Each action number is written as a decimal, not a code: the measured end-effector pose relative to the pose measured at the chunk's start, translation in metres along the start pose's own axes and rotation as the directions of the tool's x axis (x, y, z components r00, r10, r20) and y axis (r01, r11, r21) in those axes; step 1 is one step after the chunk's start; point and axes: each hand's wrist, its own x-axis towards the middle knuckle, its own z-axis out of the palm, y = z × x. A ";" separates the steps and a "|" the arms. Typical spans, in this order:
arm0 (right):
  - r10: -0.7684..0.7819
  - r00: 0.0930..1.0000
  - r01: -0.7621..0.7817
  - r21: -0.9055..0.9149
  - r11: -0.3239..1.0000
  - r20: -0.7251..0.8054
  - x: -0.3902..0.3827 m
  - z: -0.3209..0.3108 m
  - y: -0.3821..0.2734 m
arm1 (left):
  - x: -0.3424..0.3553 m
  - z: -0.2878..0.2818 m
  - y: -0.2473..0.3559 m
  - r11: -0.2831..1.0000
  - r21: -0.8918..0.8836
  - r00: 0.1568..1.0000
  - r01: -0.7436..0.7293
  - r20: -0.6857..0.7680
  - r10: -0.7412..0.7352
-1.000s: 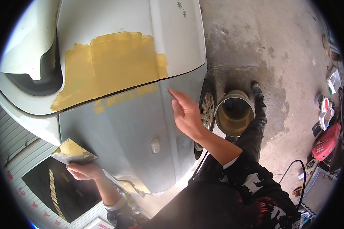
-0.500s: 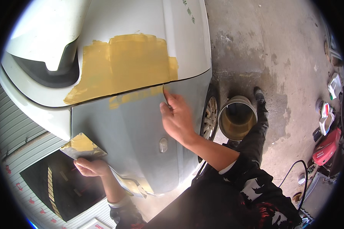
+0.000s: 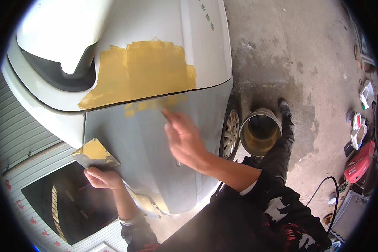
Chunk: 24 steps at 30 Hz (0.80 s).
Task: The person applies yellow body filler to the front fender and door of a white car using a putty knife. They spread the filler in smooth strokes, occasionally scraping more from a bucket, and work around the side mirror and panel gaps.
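Observation:
My left hand (image 3: 103, 178) grips the edge of a flat putty plate (image 3: 95, 154) smeared with yellow filler, held by the grey car panel (image 3: 126, 138). In my closed right hand (image 3: 187, 143) is a thin, dark putty spreader (image 3: 169, 116), blurred by motion. Its tip is just below a patchy yellow strip (image 3: 135, 108) along the panel's upper edge; whether it touches cannot be made out. Across the seam, a broad coat of yellow filler (image 3: 151, 69) covers part of the white car panel (image 3: 147, 25).
A wing mirror (image 3: 61, 33) juts out at upper left. The car's wheel (image 3: 231, 128) and an open bucket (image 3: 261, 147) stand right of the panel, with my leg (image 3: 281, 147) beside the bucket. Containers and a red case (image 3: 360, 161) lie along the right side.
My right hand has swept left and slightly down with the spreader, away from the seam. My left hand and the plate have risen slightly. The car has shifted a little right in view.

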 end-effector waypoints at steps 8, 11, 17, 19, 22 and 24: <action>-0.026 0.997 0.015 -0.148 0.989 -0.072 0.004 -0.003 0.023 | -0.002 -0.001 -0.005 1.000 0.025 1.000 -0.013 -0.008 0.013; -0.125 0.992 0.125 -0.060 0.990 -0.001 -0.007 -0.002 0.014 | -0.001 -0.001 -0.005 0.999 0.002 0.998 -0.051 0.024 0.051; -0.203 0.977 0.193 -0.138 0.971 -0.061 0.012 -0.059 0.046 | -0.004 -0.002 -0.005 0.998 0.054 1.000 -0.014 -0.007 0.014; -0.140 0.987 0.127 -0.160 0.979 -0.077 0.017 -0.080 0.060 | -0.005 -0.003 -0.007 1.000 0.027 1.000 -0.016 0.012 0.016; -0.018 0.994 0.004 -0.131 0.991 -0.106 0.015 -0.097 0.071 | -0.005 -0.003 -0.008 1.000 0.020 1.000 -0.007 0.021 0.007; 0.086 0.991 -0.096 -0.093 0.991 -0.104 0.010 -0.105 0.073 | -0.005 -0.004 -0.008 1.000 0.017 1.000 -0.004 0.005 0.004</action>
